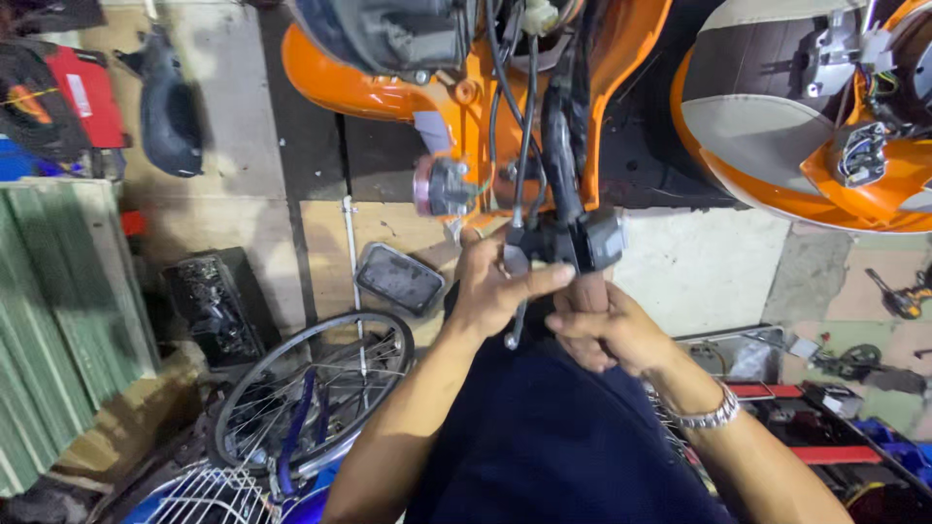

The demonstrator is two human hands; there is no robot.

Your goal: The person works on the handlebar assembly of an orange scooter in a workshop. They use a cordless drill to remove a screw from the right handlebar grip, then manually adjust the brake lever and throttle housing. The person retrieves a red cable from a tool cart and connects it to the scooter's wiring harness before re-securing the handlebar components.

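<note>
The handlebar switch housing (582,243), a black box on the end of the orange scooter's (466,97) bar, is sitting in the middle of the view, between the person's two hands. The left hand (500,286) is closing around the brake lever (515,291) and the housing's side, with the thumb lying across it. The right hand (607,330) is wrapping the rubber grip (587,291) just below the housing. The front cover of the scooter is already off (cables (524,116) are hanging bare), so the work seems to be in its middle part: the housing is not yet looking separated from the bar. A bicycle wheel (311,388) is lying on the floor at the left.
</note>
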